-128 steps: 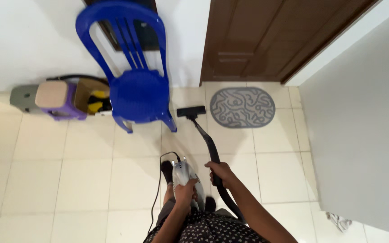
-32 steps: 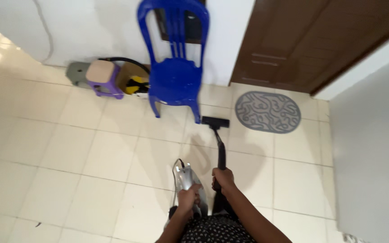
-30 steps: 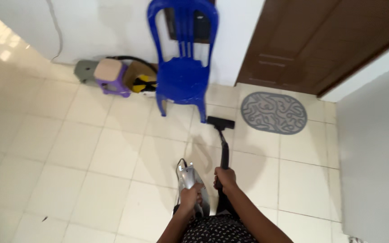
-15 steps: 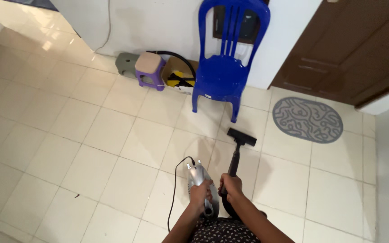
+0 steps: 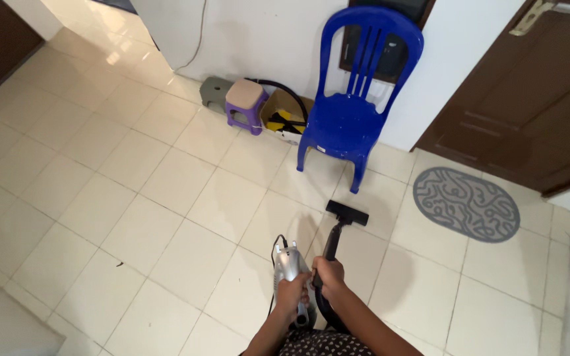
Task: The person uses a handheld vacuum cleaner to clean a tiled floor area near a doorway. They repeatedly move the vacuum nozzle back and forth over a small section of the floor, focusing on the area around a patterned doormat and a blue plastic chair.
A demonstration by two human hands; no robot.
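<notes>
My left hand [image 5: 293, 291] grips the handle of a small silver vacuum cleaner [image 5: 285, 268], held low in front of me. My right hand [image 5: 328, 273] is closed around the black wand [image 5: 331, 242] just beside it. The wand runs forward to a flat black floor nozzle [image 5: 347, 213] resting on the cream tiles, a short way in front of the blue plastic chair [image 5: 360, 99]. A black cord [image 5: 277, 242] loops from the cleaner's front end.
The blue chair stands against the white wall. Left of it sit a purple stool [image 5: 246, 103], a grey stool [image 5: 214, 91] and an open cardboard box [image 5: 284, 117]. A grey oval mat [image 5: 466, 203] lies before a brown door [image 5: 529, 92]. A small dark speck [image 5: 119, 264] is on the tiles.
The view has swung left and back, showing more floor on the left. The nozzle has pulled back from the chair's leg toward me, and both hands keep their grip.
</notes>
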